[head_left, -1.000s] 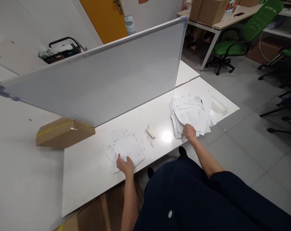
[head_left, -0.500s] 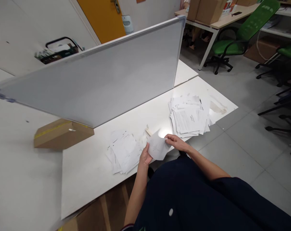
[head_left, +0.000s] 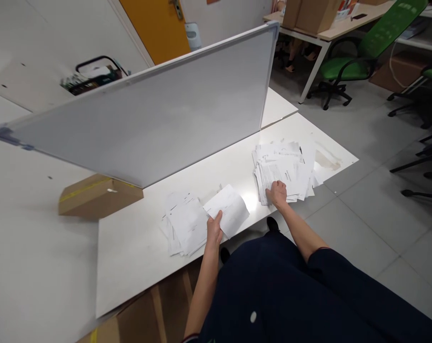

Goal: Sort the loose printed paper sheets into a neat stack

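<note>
My left hand (head_left: 215, 229) grips a sheet of paper (head_left: 228, 209) by its lower left edge, thumb on top, and the sheet bows upward above the table. Just left of that hand a loose stack of printed papers (head_left: 187, 224) lies spread out, partly covered by the held sheet's corner. My right hand (head_left: 278, 193) is over the front part of a larger, untidy paper pile (head_left: 290, 171) on the right. Its thumb stands apart from the bent fingers, which rest at the top sheet; no lifted sheet shows there.
A large whiteboard (head_left: 165, 109) stands upright along the back of the white table (head_left: 130, 267). Its left part rests over a cardboard box (head_left: 101, 195). Below the table's front edge are more cardboard boxes (head_left: 140, 317). A green chair (head_left: 355, 62) stands at the far right.
My right hand has let go of the held sheet and moved right onto the larger pile. The left hand keeps the sheet, which now lies flatter and farther forward.
</note>
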Motion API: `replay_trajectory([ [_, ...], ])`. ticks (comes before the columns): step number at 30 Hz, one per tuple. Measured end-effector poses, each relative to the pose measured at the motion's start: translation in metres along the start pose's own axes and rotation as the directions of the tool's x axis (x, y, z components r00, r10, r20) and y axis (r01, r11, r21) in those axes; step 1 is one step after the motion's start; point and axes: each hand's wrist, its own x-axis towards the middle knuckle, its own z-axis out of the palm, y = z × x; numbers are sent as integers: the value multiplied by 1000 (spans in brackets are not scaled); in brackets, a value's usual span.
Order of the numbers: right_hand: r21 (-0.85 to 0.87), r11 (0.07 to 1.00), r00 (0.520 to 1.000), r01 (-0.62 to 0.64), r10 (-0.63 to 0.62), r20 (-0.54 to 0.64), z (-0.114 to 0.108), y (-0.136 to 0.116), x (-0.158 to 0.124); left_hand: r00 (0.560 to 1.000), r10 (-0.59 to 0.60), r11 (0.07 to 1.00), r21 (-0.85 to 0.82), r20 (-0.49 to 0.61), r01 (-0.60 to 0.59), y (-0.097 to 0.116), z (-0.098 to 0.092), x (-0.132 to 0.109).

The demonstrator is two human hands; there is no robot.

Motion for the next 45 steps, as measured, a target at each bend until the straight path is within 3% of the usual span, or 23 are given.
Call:
replay_trajectory([
  [3, -36, 999, 1000, 24, -25, -2, 5, 0, -1, 1000, -4, 1000, 23, -11, 4, -3, -2, 0],
  [7, -35, 999, 996, 21, -18, 91, -7, -5, -2, 1000, 9, 1000, 14, -14, -9, -6, -7, 2],
  [11, 14, 999, 991, -28, 26, 134, -42, -12, -8, 999, 8, 1000, -14, 31, -7, -7, -10, 5],
  [14, 261, 961, 985, 87, -123, 124, -83, -19, -19, 999, -21, 1000, -11, 30, 21, -5, -11, 7],
  [16, 520, 840, 963, 155, -247, 110, -110, -25, -27, 999, -27, 999, -16, 30, 27, -4, -10, 8],
  [19, 843, 527, 931, 107, -352, 102, -132, -36, -35, 998, -30, 999, -26, 56, 31, -1, -7, 8],
  [21, 927, 375, 914, -23, -367, 172, -129, -43, -39, 998, -44, 999, -26, 49, 45, 2, -3, 7],
  [23, 934, 325, 900, -146, -348, 261, -114, -48, -42, 998, -55, 997, -42, 43, 57, 5, 1, 5],
  [29, 878, 404, 860, -256, -319, 398, -58, -56, -56, 989, 3, 990, -142, 146, 18, 15, 13, -6],
  [33, 848, 471, 880, -243, -260, 397, -38, -60, -66, 991, 47, 992, -126, 122, -31, 18, 16, -9],
  [38, 810, 553, 924, -193, -175, 339, -31, -56, -65, 995, 52, 988, -149, 86, -38, 18, 12, -8],
  [45, 764, 639, 908, -86, -265, 324, -38, -60, -70, 986, 129, 990, -68, 109, -122, 19, 17, -11],
])
